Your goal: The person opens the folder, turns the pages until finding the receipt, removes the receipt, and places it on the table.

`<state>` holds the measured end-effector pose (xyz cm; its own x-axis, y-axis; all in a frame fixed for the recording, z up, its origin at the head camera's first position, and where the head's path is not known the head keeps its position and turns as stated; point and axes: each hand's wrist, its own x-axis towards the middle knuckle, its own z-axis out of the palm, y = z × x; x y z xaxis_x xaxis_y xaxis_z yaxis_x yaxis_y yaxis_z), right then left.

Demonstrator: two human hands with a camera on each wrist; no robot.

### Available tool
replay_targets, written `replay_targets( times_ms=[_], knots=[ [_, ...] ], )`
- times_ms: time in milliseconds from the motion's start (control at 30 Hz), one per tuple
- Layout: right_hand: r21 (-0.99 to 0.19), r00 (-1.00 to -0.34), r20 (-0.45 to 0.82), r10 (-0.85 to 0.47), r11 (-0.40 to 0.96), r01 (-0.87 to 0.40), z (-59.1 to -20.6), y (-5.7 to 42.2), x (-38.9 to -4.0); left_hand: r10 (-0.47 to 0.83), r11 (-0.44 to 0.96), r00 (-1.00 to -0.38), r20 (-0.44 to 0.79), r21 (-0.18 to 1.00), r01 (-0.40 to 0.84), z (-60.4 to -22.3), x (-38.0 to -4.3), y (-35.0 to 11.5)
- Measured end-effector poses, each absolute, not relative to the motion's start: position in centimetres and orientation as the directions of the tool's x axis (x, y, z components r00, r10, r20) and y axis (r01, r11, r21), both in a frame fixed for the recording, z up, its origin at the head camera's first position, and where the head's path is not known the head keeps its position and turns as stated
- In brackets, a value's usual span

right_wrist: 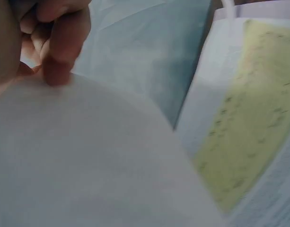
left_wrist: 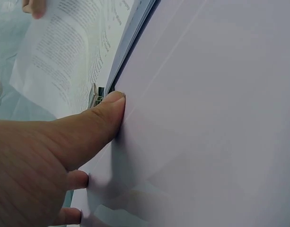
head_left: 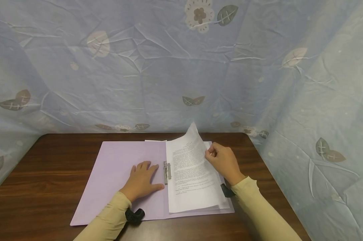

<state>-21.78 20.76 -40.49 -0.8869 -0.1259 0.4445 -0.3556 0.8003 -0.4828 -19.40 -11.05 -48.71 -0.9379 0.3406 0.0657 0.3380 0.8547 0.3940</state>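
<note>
A lilac folder [head_left: 115,177] lies opened flat on the table, with printed sheets of paper [head_left: 193,197] on its right half. My right hand [head_left: 225,162] pinches the right edge of the top printed sheet [head_left: 189,160], whose far corner curls up off the stack. In the right wrist view the lifted sheet [right_wrist: 102,156] is blurred, and beyond it a yellow note [right_wrist: 258,99] with dark marks lies on a page beneath. My left hand [head_left: 142,180] rests on the folder's left cover, fingers spread, its thumb pointing toward the metal clip [head_left: 167,172] at the fold.
The dark wooden table [head_left: 33,177] extends to both sides of the folder. A patterned fabric curtain [head_left: 157,77] hangs behind the table and along its right side. Black wrist straps [head_left: 134,217] sit on both wrists.
</note>
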Motion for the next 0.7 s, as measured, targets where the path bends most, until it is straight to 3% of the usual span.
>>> replay_targets(
  times_ms=[367,700],
  knots=[
    [-0.638,-0.93,0.345,-0.122,0.697,-0.328,-38.6,17.2,-22.2,0.343,0.85,-0.938,0.049,0.41,0.332,-48.7,-19.3,-11.2],
    [-0.717,-0.929,0.336,-0.154,0.598,-0.358,-37.2,12.4,-22.3,0.361,0.844,-0.931,0.059,0.404,0.352,-48.6,-19.6,-11.5]
  ],
)
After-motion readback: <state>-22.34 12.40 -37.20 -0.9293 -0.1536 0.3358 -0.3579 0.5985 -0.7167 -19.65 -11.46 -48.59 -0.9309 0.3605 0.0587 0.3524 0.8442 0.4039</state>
